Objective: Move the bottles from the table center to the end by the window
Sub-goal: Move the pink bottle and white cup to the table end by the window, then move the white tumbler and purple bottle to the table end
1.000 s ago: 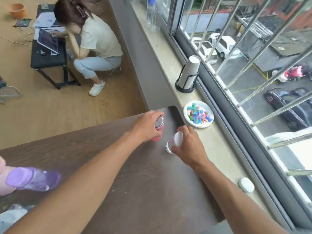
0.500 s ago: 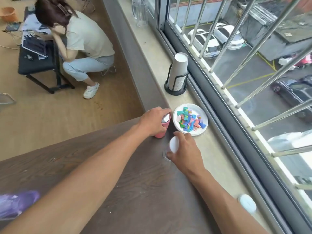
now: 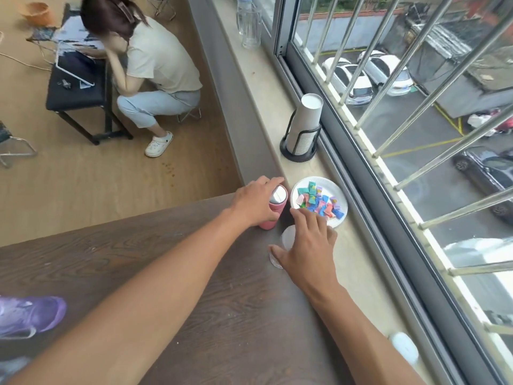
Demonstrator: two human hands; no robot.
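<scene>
Head view, centre of frame: the pink bottle (image 3: pixel 273 208) stands upright at the desk's (image 3: pixel 172 273) far corner, hard by the sill, with the left hand (image 3: pixel 256 201) wrapped round its side. A moment ago the right hand (image 3: pixel 308 245) was closed over the clear bottle (image 3: pixel 283 247); now its fingers are spread and lifted, so that grip looks let go, and both bottles have reached the window end. Most of the clear bottle is hidden under the palm; I think it stands upright, but can't swear to it. At lower left, cut off by the edge, a purple bottle (image 3: pixel 30 315) lies waiting.
</scene>
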